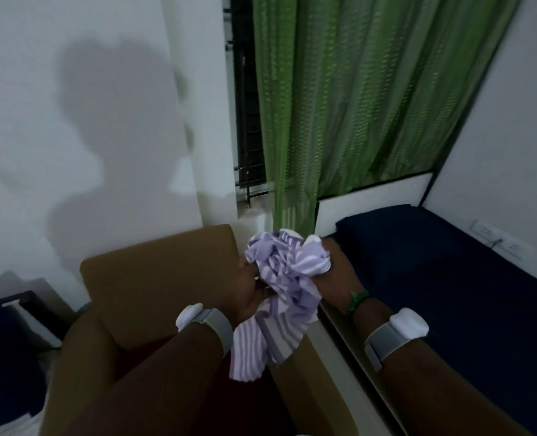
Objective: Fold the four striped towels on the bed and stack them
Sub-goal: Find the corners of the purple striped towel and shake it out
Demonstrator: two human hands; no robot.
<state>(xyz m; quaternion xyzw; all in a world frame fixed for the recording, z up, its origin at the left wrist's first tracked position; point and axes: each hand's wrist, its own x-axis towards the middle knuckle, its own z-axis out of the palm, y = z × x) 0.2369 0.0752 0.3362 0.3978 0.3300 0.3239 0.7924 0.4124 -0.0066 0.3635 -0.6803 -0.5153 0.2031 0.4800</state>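
Nearest the camera, two forearms reach forward, each with a grey strap and a white pod at the wrist; the right one also has a green band (357, 302) closer to the hand. Between them hangs one striped towel (281, 297), lilac and white, bunched into a loose wad in the air above a brown armchair (154, 278). The left hand (250, 292) is curled against the wad's left side, fingers closed on a fold of cloth, and the right hand (325, 272) is clenched on the upper right of the bundle, with a tail of cloth drooping below both. The towel is off the bed (481, 294), whose dark blue cover lies to the right with a pillow at its head; no other striped towels can be seen from here. The step in hand looks like opening the towel out before folding, so the task seems at an early stage. To do it well, each hand should work along the hem to a corner, then pull apart until the cloth hangs flat and the stripes run straight; a shake would drop the creases, and laying it on the bed would give a firm surface for even halves. Beyond the chair are a white wall and a green curtain (371, 96) partly covering a barred window, with wall sockets (496, 239) beside the bed. No brand, label or writing can be read anywhere.
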